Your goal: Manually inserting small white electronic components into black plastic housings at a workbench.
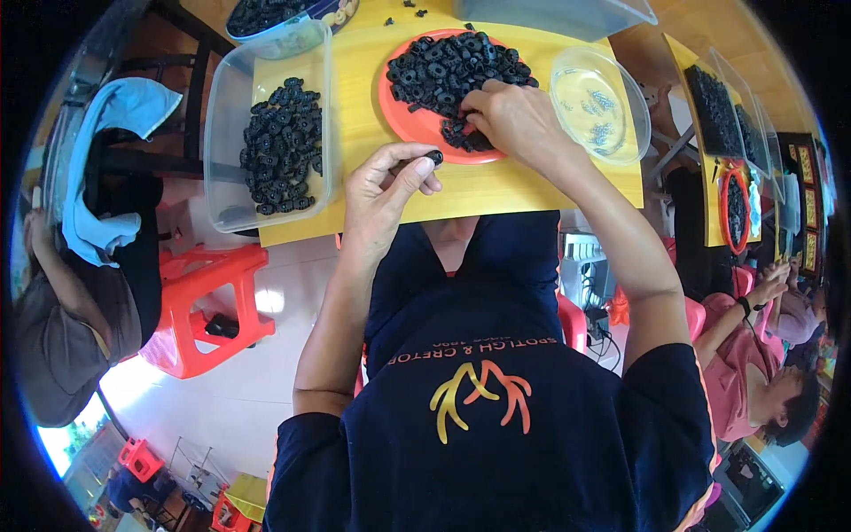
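Fingers of left hand (383, 188) pinch black part (435, 157) at near rim of red plate (413, 126); right hand (517, 122) farther right, fingertips in black heap (450, 69), grip hidden.

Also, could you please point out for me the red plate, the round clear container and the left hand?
Red plate (409, 122), head view: bare surface at its lower left.
Round clear container (636, 113), head view: its right wall.
Left hand (382, 189), head view: middle of the hand.
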